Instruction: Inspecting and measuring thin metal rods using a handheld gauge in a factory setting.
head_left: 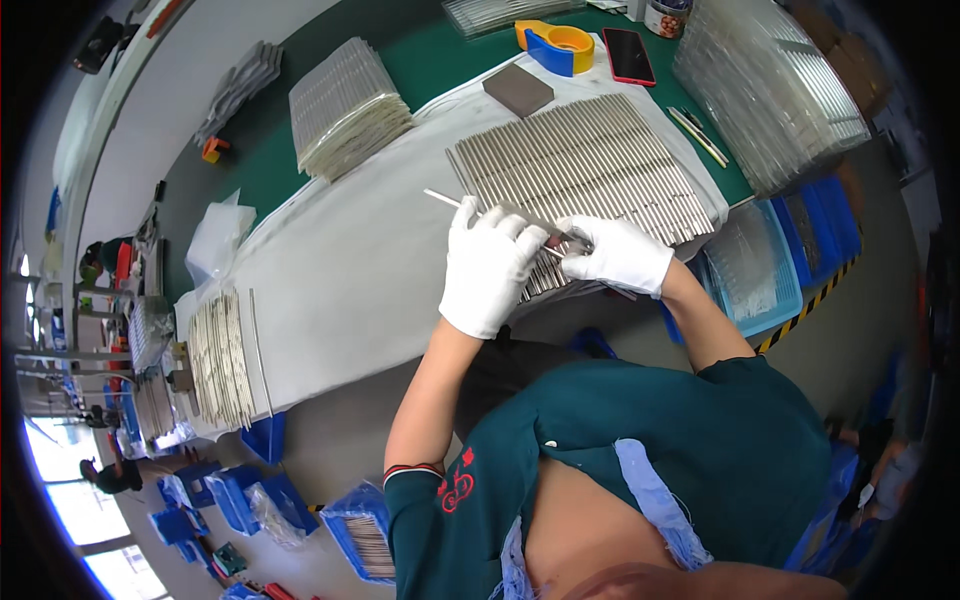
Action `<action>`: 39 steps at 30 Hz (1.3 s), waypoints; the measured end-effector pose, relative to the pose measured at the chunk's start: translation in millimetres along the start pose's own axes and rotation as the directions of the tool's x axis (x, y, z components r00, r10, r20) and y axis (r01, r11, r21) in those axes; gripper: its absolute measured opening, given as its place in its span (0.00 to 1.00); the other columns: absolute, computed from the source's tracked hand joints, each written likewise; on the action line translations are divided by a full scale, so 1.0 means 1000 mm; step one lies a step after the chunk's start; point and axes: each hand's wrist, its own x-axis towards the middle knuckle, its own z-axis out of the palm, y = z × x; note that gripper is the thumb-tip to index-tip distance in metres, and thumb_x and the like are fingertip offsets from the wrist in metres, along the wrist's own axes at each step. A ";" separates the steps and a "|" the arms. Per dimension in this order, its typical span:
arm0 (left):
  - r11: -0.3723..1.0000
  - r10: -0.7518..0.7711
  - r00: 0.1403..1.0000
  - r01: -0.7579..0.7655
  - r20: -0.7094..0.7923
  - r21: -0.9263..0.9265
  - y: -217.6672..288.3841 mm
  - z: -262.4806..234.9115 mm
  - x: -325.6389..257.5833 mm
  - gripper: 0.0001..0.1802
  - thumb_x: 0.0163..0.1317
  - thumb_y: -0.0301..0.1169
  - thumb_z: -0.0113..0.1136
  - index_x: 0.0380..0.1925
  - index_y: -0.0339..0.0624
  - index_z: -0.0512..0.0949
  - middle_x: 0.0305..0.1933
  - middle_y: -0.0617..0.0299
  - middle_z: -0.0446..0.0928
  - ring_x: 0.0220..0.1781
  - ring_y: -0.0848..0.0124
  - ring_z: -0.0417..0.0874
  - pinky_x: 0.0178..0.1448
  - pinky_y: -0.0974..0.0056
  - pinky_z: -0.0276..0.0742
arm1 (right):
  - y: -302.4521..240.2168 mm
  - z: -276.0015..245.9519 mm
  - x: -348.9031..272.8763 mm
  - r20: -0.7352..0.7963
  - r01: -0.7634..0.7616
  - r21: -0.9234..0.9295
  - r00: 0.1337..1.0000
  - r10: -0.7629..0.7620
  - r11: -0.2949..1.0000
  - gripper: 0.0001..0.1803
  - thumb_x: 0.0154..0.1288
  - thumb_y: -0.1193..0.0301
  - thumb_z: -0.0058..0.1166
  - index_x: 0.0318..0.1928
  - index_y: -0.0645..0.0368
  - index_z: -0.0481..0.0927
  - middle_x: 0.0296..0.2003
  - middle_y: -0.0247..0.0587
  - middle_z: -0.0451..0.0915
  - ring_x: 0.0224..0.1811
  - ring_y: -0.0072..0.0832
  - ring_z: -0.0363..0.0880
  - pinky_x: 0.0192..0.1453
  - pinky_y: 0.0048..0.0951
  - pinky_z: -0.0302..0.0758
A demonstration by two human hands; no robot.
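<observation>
The left hand (487, 268) curls closed round a thin rod (441, 197) by the rod rows' (580, 150) near left; the right hand (615, 255) bends inward, its hold unclear. Best keep the rod steady, clear of the rows.

Pretty sure this is a factory floor or assembly workshop. There's a long green surface (430, 62) with a white cloth (330, 290) on it, slim metal rods (580, 160) lined up in neat rows, plus clear plastic packaging (350, 105) in stacks. Also a tape dispenser (556, 50), blue bins (235, 497) on the floor, black-and-yellow floor tape (806, 311), and somebody else (120, 475) way off in the background.
</observation>
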 end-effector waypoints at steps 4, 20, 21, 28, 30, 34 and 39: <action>0.945 -0.294 0.938 0.313 -0.183 0.091 -0.043 0.007 -0.041 0.21 0.53 0.39 0.61 0.48 0.48 0.74 0.52 0.56 0.72 0.56 0.57 0.70 0.61 0.50 0.61 | 0.018 -0.001 -0.005 -0.198 -0.035 -0.010 0.980 0.032 0.999 0.20 0.58 0.69 0.51 0.52 0.59 0.76 0.27 0.35 0.77 0.27 0.15 0.72 0.33 0.20 0.70; 0.178 -0.836 0.406 0.837 -0.369 0.518 -0.238 -0.071 -0.284 0.18 0.59 0.44 0.49 0.40 0.46 0.79 0.38 0.53 0.79 0.38 0.55 0.81 0.43 0.53 0.75 | 0.064 -0.046 0.015 -0.424 -0.364 -0.624 0.901 0.093 0.691 0.22 0.58 0.56 0.49 0.51 0.48 0.77 0.40 0.51 0.78 0.43 0.44 0.77 0.48 0.39 0.72; 0.161 -0.861 0.385 0.827 -0.333 0.539 -0.242 -0.071 -0.281 0.15 0.59 0.42 0.49 0.36 0.45 0.80 0.35 0.52 0.79 0.37 0.55 0.81 0.42 0.53 0.75 | 0.064 -0.046 0.016 -0.433 -0.373 -0.622 0.896 0.094 0.688 0.22 0.58 0.56 0.49 0.52 0.48 0.76 0.41 0.52 0.78 0.43 0.44 0.77 0.48 0.39 0.72; 0.212 -0.945 0.260 0.948 -0.198 0.236 -0.216 -0.057 -0.223 0.13 0.55 0.35 0.49 0.32 0.39 0.79 0.35 0.42 0.78 0.41 0.49 0.79 0.45 0.52 0.75 | 0.056 -0.053 0.018 -0.460 -0.442 -0.555 0.869 0.183 0.704 0.24 0.58 0.56 0.48 0.55 0.47 0.73 0.46 0.52 0.77 0.48 0.46 0.76 0.52 0.38 0.71; 0.254 -0.939 0.266 0.964 -0.219 0.079 -0.190 -0.045 -0.205 0.14 0.57 0.36 0.50 0.35 0.38 0.77 0.37 0.41 0.76 0.39 0.46 0.78 0.45 0.50 0.74 | 0.050 -0.053 0.015 -0.463 -0.452 -0.590 0.868 0.179 0.669 0.25 0.58 0.56 0.48 0.55 0.47 0.73 0.45 0.52 0.77 0.48 0.46 0.76 0.52 0.38 0.71; 0.512 -0.845 0.481 0.854 -0.234 -0.092 -0.131 0.000 -0.196 0.15 0.59 0.36 0.49 0.43 0.40 0.72 0.38 0.42 0.75 0.41 0.45 0.76 0.46 0.49 0.72 | 0.036 -0.051 0.012 -0.487 -0.454 -0.610 0.861 0.146 0.649 0.25 0.59 0.54 0.46 0.57 0.46 0.71 0.46 0.50 0.77 0.47 0.47 0.76 0.51 0.39 0.71; 0.229 -0.922 0.367 0.770 0.120 -0.595 -0.056 -0.011 -0.165 0.16 0.62 0.38 0.53 0.46 0.42 0.74 0.36 0.55 0.79 0.35 0.66 0.79 0.43 0.66 0.72 | 0.006 -0.022 0.000 -0.459 -0.256 -0.505 0.888 -0.006 0.824 0.22 0.63 0.57 0.44 0.56 0.47 0.72 0.43 0.53 0.77 0.43 0.48 0.76 0.48 0.40 0.71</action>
